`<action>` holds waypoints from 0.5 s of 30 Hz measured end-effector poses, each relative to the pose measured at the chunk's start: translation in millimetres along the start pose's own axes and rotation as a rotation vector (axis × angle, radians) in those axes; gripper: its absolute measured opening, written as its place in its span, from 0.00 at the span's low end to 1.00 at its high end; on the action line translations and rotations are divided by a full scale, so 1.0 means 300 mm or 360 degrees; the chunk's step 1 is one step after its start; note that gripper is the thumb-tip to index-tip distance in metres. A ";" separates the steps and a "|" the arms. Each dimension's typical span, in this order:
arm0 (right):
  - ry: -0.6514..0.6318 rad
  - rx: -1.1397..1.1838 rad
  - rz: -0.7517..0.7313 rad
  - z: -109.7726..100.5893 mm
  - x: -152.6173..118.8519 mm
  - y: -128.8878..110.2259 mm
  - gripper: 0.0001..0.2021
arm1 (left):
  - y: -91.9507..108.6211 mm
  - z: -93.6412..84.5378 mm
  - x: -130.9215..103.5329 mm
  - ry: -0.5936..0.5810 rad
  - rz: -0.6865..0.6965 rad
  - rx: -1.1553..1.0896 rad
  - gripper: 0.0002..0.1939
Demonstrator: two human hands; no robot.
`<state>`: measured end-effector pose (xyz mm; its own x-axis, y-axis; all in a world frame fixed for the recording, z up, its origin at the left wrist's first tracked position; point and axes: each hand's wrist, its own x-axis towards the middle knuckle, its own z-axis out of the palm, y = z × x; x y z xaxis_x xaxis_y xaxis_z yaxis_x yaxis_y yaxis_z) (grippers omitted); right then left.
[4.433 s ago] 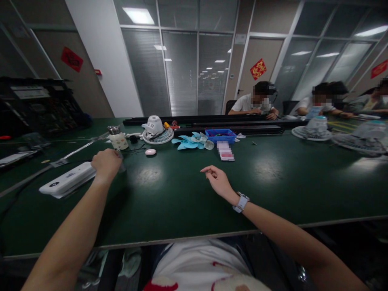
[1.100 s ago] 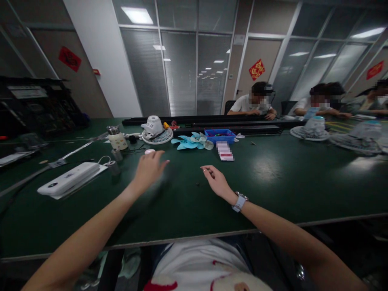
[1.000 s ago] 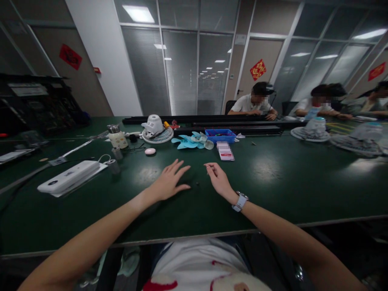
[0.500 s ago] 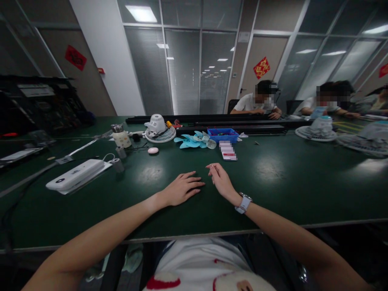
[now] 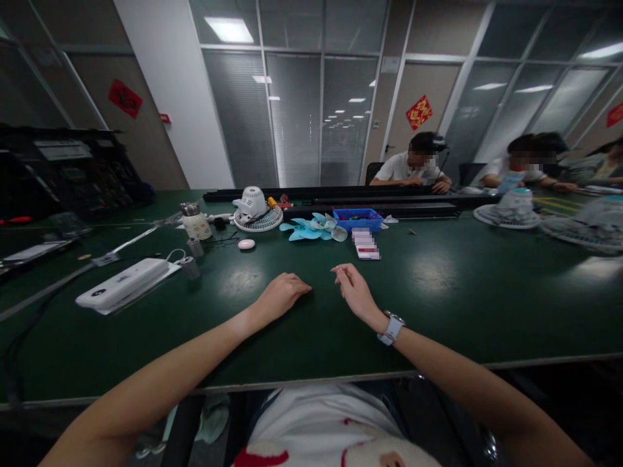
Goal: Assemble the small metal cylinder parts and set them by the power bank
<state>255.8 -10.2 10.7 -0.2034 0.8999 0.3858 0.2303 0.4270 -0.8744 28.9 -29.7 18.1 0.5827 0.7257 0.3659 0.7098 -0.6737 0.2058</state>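
Note:
My left hand rests on the green table with its fingers drawn together and curled, and nothing shows in it. To its right, my right hand lies on its side with the fingers loosely bent; it holds nothing visible, and a watch is on that wrist. The two hands do not touch. Beyond them lie a phone, blue fan blades and a small pink oval object.
A blue tray and a white fan part stand farther back. At the left are a bottle, metal cylinders and a white device. People sit across the table, near more fan parts.
The spread fingers of my left hand have closed and curled, and their tips have drawn back to the left. My right hand has hardly moved.

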 end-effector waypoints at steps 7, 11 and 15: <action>-0.0068 0.0064 0.0071 -0.002 -0.006 -0.018 0.16 | -0.148 -0.262 -0.085 0.0500 -0.0814 0.0738 0.20; -0.0097 0.0094 0.0114 0.001 -0.005 -0.014 0.14 | -0.246 -0.390 -0.163 0.0586 -0.1408 0.1109 0.22; -0.0088 0.0088 0.0120 0.001 -0.002 -0.006 0.14 | -0.308 -0.432 -0.214 0.0384 -0.1839 0.0974 0.20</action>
<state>255.2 -11.6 11.7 -0.2400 0.9223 0.3030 0.1945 0.3515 -0.9158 -125.5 -32.2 93.1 -0.5108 0.7490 0.4221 0.8456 0.5263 0.0892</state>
